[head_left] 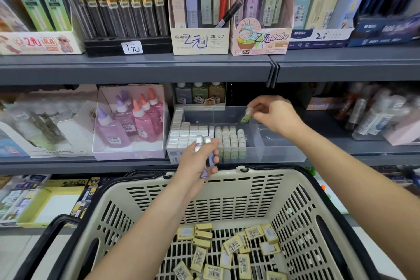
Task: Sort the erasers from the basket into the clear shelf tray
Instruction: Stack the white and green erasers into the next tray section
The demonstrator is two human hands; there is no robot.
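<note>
Erasers (227, 250) in yellow sleeves lie loose in our slatted basket (268, 171); the clear tray (279, 152) on the shelf (91, 161) holds upright rows (204, 134), white on the left, green-based beside them; our right hand (275, 116) pinches a green eraser (246, 117) above the tray; our left hand (195, 163) grips a bunch (201, 141) of others at its front edge; a careless drop could, we judge, topple the rows or mix colours.
</note>
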